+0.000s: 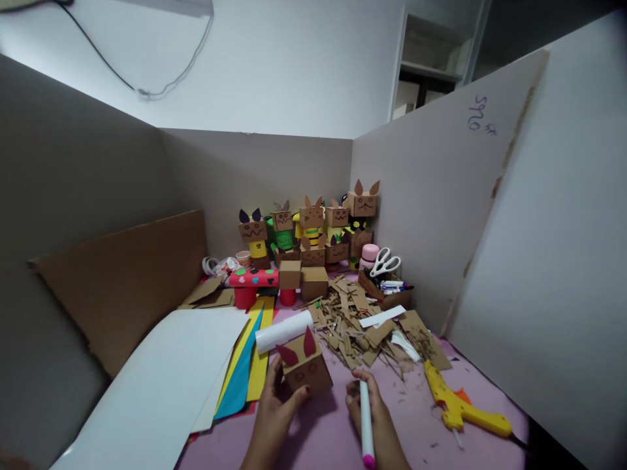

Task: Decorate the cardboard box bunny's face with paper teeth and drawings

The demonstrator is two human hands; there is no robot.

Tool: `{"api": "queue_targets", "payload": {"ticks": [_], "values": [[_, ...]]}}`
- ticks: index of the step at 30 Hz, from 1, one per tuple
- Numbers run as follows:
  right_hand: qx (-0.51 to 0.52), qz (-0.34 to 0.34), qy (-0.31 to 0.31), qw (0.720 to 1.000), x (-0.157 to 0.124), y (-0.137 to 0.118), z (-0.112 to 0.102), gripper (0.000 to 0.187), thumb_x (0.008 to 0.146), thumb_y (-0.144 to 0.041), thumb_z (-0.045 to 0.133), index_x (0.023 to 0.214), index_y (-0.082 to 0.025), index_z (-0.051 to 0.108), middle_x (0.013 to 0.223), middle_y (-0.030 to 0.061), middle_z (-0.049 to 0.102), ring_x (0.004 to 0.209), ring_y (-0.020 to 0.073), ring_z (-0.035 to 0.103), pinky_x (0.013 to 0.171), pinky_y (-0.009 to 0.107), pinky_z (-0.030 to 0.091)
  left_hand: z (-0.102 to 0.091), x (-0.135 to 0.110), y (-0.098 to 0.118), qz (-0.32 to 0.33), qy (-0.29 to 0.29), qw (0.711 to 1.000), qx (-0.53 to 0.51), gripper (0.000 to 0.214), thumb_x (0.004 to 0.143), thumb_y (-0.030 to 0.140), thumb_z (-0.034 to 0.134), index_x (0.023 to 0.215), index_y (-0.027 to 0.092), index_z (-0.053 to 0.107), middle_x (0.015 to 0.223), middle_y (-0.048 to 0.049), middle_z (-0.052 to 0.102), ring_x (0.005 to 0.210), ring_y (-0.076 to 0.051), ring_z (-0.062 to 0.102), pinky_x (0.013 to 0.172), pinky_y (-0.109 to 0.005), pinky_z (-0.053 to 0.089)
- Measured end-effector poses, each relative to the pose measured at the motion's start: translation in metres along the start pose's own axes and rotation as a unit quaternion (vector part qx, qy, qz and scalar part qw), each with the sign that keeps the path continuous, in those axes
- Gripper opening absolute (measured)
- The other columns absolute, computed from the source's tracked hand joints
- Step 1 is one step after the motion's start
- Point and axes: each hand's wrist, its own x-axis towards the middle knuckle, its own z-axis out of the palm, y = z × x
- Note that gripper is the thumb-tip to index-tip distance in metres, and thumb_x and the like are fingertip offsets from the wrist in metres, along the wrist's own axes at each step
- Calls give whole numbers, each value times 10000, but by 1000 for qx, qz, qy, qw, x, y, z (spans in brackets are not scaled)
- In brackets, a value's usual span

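My left hand (275, 410) grips a small cardboard box head (306, 369) with two dark red ears and a faint drawn face, low in the middle of the view. My right hand (373, 411) is closed round a white marker (366, 423) with a pink end, its tip pointing toward the box from the right. A white paper roll (284, 330) lies just behind the box on the pink table (416, 418).
Several finished cardboard box figures (313, 228) stand at the back. A heap of cardboard scraps (362, 326) lies right of centre. A yellow glue gun (458, 408) lies at the right. White and coloured sheets (196, 365) lie left. Scissors (385, 262) sit in a box.
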Motion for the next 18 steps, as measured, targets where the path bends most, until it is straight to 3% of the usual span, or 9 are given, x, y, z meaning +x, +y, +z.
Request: {"api": "queue_targets", "payload": {"ticks": [6,10,15,18], "values": [[-27,-14,-27,999,-2,5,-2,386,784,-439,590,1094,-222,515,876,53,724,781,226,710,723,332,537,4,-9,4,-17,10,999,-34,882,550,455,861,1293,217,450,1292,-125,627,1182,-331,584,929,-358,522],[-61,-31,-48,996,-3,0,-4,375,842,-433,515,1139,-212,457,911,68,707,841,234,704,770,344,539,7,-18,8,-38,2,998,-42,827,551,474,852,1251,201,507,1192,-130,683,1151,-350,598,928,-401,514],[-152,-72,-81,982,0,-8,-20,320,902,-366,436,1164,-191,495,866,59,691,784,220,688,729,326,540,3,-29,10,-120,-90,985,-83,729,538,461,870,1154,185,596,1153,-166,690,1073,-378,634,911,-466,504],[-238,-109,-90,961,7,-10,-38,291,866,-276,492,1120,-192,608,964,98,707,915,270,670,808,370,510,-3,-41,7,-181,-123,970,-102,687,538,482,869,1114,187,639,1104,-174,709,1031,-394,654,861,-473,521]]}}
